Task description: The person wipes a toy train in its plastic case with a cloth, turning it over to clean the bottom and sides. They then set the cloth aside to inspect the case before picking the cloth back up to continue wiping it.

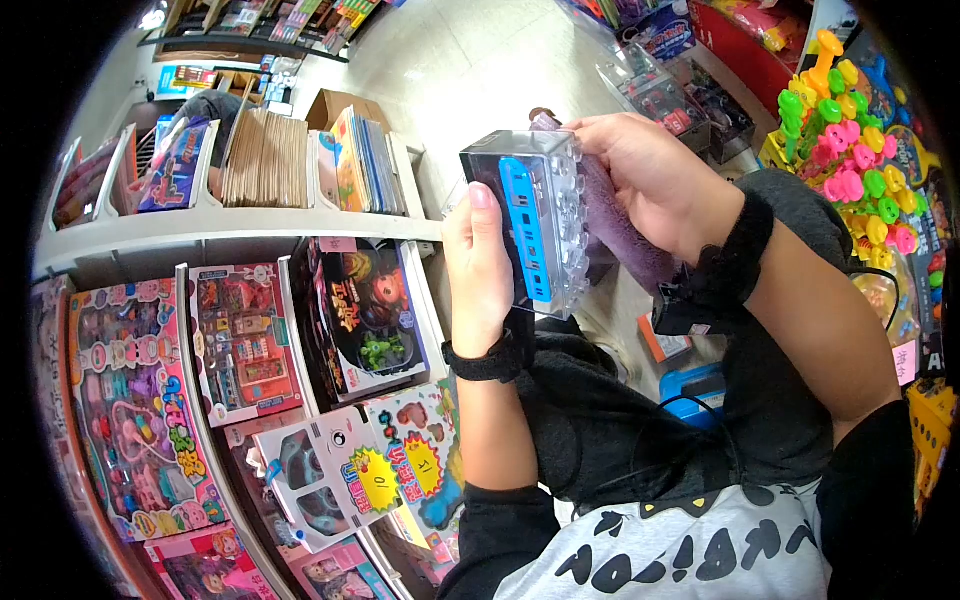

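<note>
My left hand (478, 265) grips a clear plastic display box (568, 235) from its left side, thumb lying along the near edge. The box has a black backing and rounded bumps down its right side. Inside it shows a long blue piece with dark window-like markings (527, 228), perhaps a toy vehicle. My right hand (645, 175) is closed around a fuzzy purple-grey cloth (625, 225), which hangs down beside the bumpy side of the box. The right fingertips are partly hidden behind the cloth and box. Both wrists wear black straps.
Shelves (235, 222) on the left hold boxed toys (135, 420) and a row of thin books or cards (265, 155). Colourful plastic toys (845, 135) hang at right. Clear boxes (660, 100) stand on the floor ahead. A blue item (693, 395) lies near my legs.
</note>
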Tool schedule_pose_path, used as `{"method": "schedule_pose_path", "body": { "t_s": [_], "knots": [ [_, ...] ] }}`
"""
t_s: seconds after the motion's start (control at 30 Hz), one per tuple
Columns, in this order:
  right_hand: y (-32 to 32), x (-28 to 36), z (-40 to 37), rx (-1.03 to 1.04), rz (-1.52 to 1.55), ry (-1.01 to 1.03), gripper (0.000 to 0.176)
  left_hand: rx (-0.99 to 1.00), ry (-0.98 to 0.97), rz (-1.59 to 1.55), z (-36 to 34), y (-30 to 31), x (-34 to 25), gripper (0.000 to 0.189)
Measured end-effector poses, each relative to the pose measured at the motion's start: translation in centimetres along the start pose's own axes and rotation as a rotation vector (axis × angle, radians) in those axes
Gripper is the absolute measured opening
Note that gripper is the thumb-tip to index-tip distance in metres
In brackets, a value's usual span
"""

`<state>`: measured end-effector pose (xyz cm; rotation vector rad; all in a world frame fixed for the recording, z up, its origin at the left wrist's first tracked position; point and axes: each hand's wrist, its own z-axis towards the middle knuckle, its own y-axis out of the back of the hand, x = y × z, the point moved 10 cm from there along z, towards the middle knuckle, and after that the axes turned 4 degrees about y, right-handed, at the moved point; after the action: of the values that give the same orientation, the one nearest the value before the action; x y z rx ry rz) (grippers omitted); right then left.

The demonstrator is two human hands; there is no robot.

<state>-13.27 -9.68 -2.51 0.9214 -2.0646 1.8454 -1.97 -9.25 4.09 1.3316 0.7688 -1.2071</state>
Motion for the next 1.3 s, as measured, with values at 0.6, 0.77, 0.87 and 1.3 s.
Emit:
{"method": "schedule_pose_path", "body": {
  "t_s": [0.6, 0.77, 0.87, 1.3],
  "knots": [
    [-0.5, 3.6, -1.9, -0.026, -0.414, 0.302, 0.015, 0.043, -0.066, 0.503, -1.1, 0.1, 0.2, 0.038],
    [0.0, 3.3, -1.6, -0.051, -0.563, 0.322, 0.014, 0.020, -0.041, 0.647, -1.2, -0.2, 0.2, 0.040],
    [0.1, 3.6, -1.6, -0.061, -0.700, 0.402, 0.014, 0.018, 0.033, 0.718, -1.4, 0.0, 0.9, 0.040],
    [-1.3, 3.1, -1.7, 0.001, -0.747, 0.430, 0.013, -0.059, 0.100, 0.789, -1.1, 1.0, 2.4, 0.045]
  ]
}}
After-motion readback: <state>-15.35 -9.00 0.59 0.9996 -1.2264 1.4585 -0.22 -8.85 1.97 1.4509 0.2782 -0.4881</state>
